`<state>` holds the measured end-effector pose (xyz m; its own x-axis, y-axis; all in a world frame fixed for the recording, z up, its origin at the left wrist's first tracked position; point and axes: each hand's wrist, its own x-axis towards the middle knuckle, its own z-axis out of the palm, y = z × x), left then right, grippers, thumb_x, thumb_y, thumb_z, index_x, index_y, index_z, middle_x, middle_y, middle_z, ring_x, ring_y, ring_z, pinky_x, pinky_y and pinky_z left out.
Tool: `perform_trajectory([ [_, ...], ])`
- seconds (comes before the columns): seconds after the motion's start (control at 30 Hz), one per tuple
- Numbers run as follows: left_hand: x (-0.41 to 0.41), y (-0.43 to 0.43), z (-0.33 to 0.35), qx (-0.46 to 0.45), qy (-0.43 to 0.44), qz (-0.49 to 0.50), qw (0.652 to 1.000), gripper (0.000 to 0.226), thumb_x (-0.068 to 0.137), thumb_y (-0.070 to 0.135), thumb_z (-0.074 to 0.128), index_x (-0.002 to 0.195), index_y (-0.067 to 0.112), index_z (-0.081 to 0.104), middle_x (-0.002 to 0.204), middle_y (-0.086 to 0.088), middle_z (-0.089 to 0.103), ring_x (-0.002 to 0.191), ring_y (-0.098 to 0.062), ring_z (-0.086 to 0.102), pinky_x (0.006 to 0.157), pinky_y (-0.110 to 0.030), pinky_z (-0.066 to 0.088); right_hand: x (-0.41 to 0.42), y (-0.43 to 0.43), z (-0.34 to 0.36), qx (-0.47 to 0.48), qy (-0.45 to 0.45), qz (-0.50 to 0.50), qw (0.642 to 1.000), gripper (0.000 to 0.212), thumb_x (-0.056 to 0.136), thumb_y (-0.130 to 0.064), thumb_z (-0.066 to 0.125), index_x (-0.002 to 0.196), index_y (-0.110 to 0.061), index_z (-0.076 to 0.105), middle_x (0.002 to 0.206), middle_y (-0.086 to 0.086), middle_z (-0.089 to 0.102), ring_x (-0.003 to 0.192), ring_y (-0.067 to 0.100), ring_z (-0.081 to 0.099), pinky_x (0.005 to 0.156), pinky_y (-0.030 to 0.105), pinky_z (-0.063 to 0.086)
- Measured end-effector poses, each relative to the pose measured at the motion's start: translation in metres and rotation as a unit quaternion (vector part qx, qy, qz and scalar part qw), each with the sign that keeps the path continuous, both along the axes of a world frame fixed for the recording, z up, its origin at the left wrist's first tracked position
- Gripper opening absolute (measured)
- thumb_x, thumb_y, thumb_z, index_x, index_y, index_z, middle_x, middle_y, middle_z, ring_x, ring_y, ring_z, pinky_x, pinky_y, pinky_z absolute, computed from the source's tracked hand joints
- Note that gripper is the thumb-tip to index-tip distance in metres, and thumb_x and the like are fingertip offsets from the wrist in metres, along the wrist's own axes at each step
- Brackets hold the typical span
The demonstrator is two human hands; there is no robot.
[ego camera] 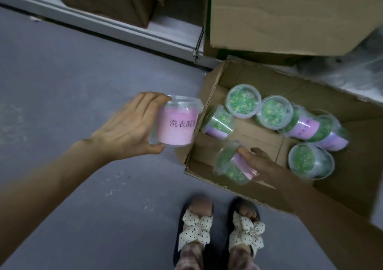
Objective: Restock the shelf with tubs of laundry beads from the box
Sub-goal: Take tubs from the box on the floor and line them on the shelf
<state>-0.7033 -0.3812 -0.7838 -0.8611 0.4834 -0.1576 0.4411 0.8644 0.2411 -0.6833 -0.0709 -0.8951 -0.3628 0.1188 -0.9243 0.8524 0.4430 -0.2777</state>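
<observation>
An open cardboard box (209, 95) lies on the floor at the right. Several clear tubs of green laundry beads with pink labels (271, 112) lie or stand inside it. My left hand (128, 124) grips one tub (176, 122) by its side, held upright over the floor just left of the box, its pink label facing me. My right hand (259, 162) reaches into the box and grips another tub (230, 164), which lies tilted near the box's front left corner.
A white bottom shelf (103, 23) runs along the back left with a brown carton (107, 0) on it. A large cardboard box (290, 15) stands behind the open box. My feet in bow sandals (219, 228) stand on the grey floor.
</observation>
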Motion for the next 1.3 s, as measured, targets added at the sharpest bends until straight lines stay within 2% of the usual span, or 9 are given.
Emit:
perform_trajectory([
  [0.13, -0.007, 0.000, 0.043, -0.011, 0.007, -0.024, 1.000, 0.082, 0.065, 0.050, 0.058, 0.126, -0.001, 0.036, 0.116, -0.022, 0.052, 0.109, -0.028, 0.040, 0.095, -0.032, 0.029, -0.011, 0.025, 0.049, -0.022, -0.007, -0.081, 0.996, 0.036, 0.091, -0.049, 0.052, 0.075, -0.017, 0.057, 0.052, -0.002, 0.059, 0.046, 0.010, 0.055, 0.045, 0.019, 0.040],
  [0.23, -0.019, -0.004, 0.081, -0.023, 0.025, -0.042, 0.999, 0.080, 0.065, 0.053, 0.049, 0.123, -0.001, 0.037, 0.114, -0.023, 0.053, 0.106, -0.029, 0.040, 0.094, -0.033, 0.029, -0.027, 0.032, 0.088, -0.022, 0.013, -0.147, 0.989, 0.037, 0.086, -0.054, 0.055, 0.077, -0.019, 0.058, 0.053, -0.004, 0.059, 0.047, 0.012, 0.055, 0.046, 0.020, 0.038],
  [0.37, -0.036, -0.010, 0.138, -0.032, 0.067, -0.048, 0.996, 0.080, 0.065, 0.054, 0.048, 0.123, 0.000, 0.037, 0.115, -0.019, 0.050, 0.105, -0.028, 0.041, 0.091, -0.032, 0.030, -0.049, 0.030, 0.152, -0.032, 0.049, -0.164, 0.985, 0.057, 0.082, -0.063, 0.055, 0.048, -0.017, 0.061, 0.035, -0.005, 0.054, 0.042, 0.012, 0.056, 0.044, 0.018, 0.042],
  [0.53, -0.056, -0.018, 0.228, -0.043, 0.110, -0.055, 0.992, 0.082, 0.063, 0.055, 0.047, 0.124, 0.001, 0.036, 0.118, -0.011, 0.038, 0.104, -0.027, 0.039, 0.091, -0.032, 0.029, -0.071, 0.010, 0.250, -0.105, 0.062, -0.120, 0.985, 0.051, 0.088, -0.056, 0.047, 0.086, -0.008, 0.063, 0.058, 0.006, 0.067, 0.054, 0.018, 0.065, 0.055, 0.030, 0.054],
  [0.87, -0.102, -0.047, 0.443, -0.113, 0.208, -0.019, 0.972, 0.088, 0.061, 0.059, 0.050, 0.123, -0.003, 0.038, 0.112, -0.023, 0.055, 0.104, -0.028, 0.041, 0.092, -0.033, 0.030, -0.140, -0.037, 0.488, -0.154, 0.192, -0.023, 0.969, 0.028, 0.092, -0.046, 0.046, 0.082, -0.020, 0.052, 0.059, 0.000, 0.057, 0.045, 0.011, 0.056, 0.039, 0.017, 0.040],
  [0.93, -0.112, -0.050, 0.488, -0.114, 0.239, -0.017, 0.964, 0.091, 0.061, 0.063, 0.050, 0.122, -0.004, 0.037, 0.110, -0.024, 0.056, 0.104, -0.027, 0.041, 0.090, -0.033, 0.031, -0.154, -0.036, 0.533, -0.149, 0.230, 0.013, 0.962, 0.033, 0.088, -0.052, 0.045, 0.087, -0.020, 0.054, 0.059, -0.003, 0.061, 0.054, 0.009, 0.059, 0.048, 0.021, 0.046],
  [1.03, -0.122, -0.053, 0.554, -0.106, 0.287, -0.009, 0.952, 0.090, 0.062, 0.063, 0.049, 0.121, -0.005, 0.039, 0.109, -0.025, 0.057, 0.104, -0.027, 0.041, 0.090, -0.033, 0.031, -0.167, -0.032, 0.599, -0.146, 0.276, 0.025, 0.950, 0.038, 0.091, -0.055, 0.038, 0.110, -0.028, 0.056, 0.094, 0.003, 0.061, 0.086, 0.020, 0.057, 0.073, 0.034, 0.052],
  [1.17, -0.124, -0.059, 0.635, -0.132, 0.326, -0.017, 0.936, 0.091, 0.060, 0.065, 0.050, 0.119, -0.005, 0.041, 0.108, -0.024, 0.059, 0.104, -0.026, 0.043, 0.092, -0.032, 0.032, -0.170, -0.030, 0.686, -0.153, 0.315, 0.079, 0.933, 0.034, 0.083, -0.059, 0.045, 0.100, -0.034, 0.060, 0.092, 0.006, 0.059, 0.079, 0.024, 0.055, 0.067, 0.030, 0.047],
  [1.3, -0.121, -0.073, 0.714, -0.145, 0.371, -0.012, 0.917, 0.094, 0.056, 0.069, 0.050, 0.117, -0.002, 0.042, 0.106, -0.022, 0.063, 0.103, -0.022, 0.044, 0.092, -0.030, 0.032, -0.170, -0.036, 0.768, -0.175, 0.352, 0.113, 0.913, 0.040, 0.083, -0.061, 0.048, 0.102, -0.029, 0.062, 0.113, 0.008, 0.061, 0.099, 0.030, 0.058, 0.085, 0.039, 0.049],
])
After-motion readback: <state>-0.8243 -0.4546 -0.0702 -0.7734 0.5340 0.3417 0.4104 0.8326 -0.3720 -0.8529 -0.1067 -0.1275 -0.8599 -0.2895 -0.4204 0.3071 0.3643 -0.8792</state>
